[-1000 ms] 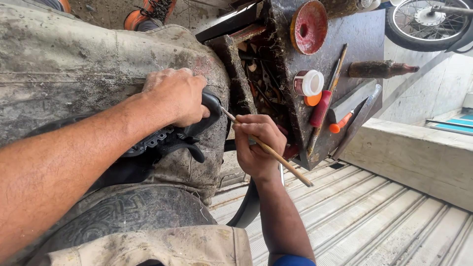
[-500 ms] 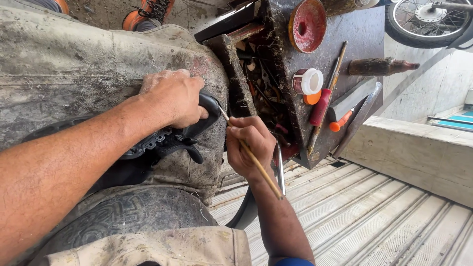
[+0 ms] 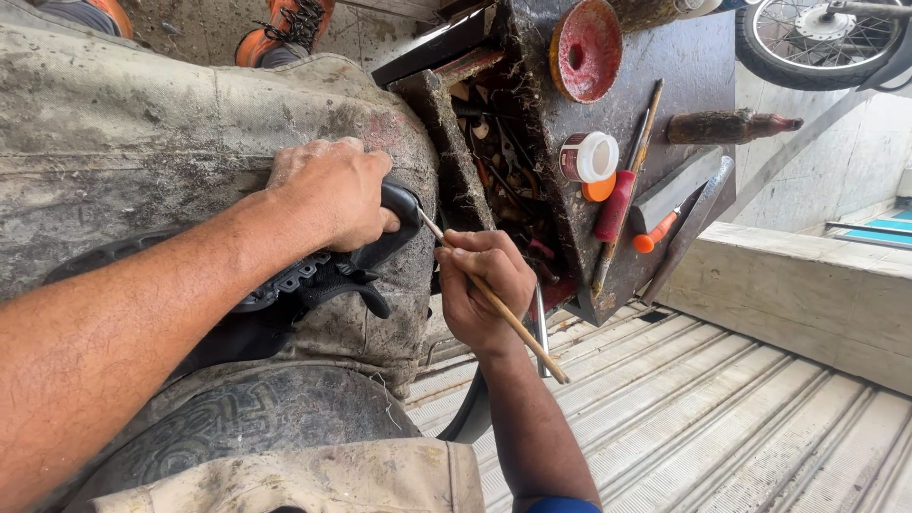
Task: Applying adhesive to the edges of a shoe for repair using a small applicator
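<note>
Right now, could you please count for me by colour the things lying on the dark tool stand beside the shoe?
Red or orange: 3: red dish, red-handled tool, orange-handled tool
White: 1: small tub
Brown: 1: bottle
Grey: 1: flat bar
Total: 6

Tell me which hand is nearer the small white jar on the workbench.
Right. The right hand, holding a thin wooden stick, sits just below-left of the white jar; the left hand grips the black shoe, farther away.

Lighting: bright, even daylight, strongest toward two to four o'clock on the pale concrete wall (image 3: 817,285); shadows soft, deepest under the left hand (image 3: 332,195) near centre. Image quality: sharp focus throughout, no glare; slight wide-angle stretching at seven o'clock along the forearm.
</note>
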